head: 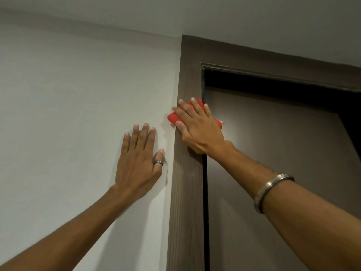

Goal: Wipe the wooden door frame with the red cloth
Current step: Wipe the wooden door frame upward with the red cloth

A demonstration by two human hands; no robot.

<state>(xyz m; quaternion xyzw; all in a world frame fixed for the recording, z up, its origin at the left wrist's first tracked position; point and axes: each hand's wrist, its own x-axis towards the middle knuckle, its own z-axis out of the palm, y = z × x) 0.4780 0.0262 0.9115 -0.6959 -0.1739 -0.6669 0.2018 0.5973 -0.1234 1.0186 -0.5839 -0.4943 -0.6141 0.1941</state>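
The dark brown wooden door frame (188, 192) runs up the middle of the view and turns right along the top (273, 61). My right hand (197, 127) presses a folded red cloth (173, 118) flat against the upright part of the frame, well below the top corner. The cloth sticks out past my fingers on the left and right. My left hand (136, 163) lies flat on the white wall (78, 114) just left of the frame, fingers spread, holding nothing. A ring sits on its thumb.
A brown door (273, 163) stands inside the frame to the right, with a dark gap above it. The white ceiling (254, 20) meets the top of the frame. A metal bangle (271, 190) circles my right forearm.
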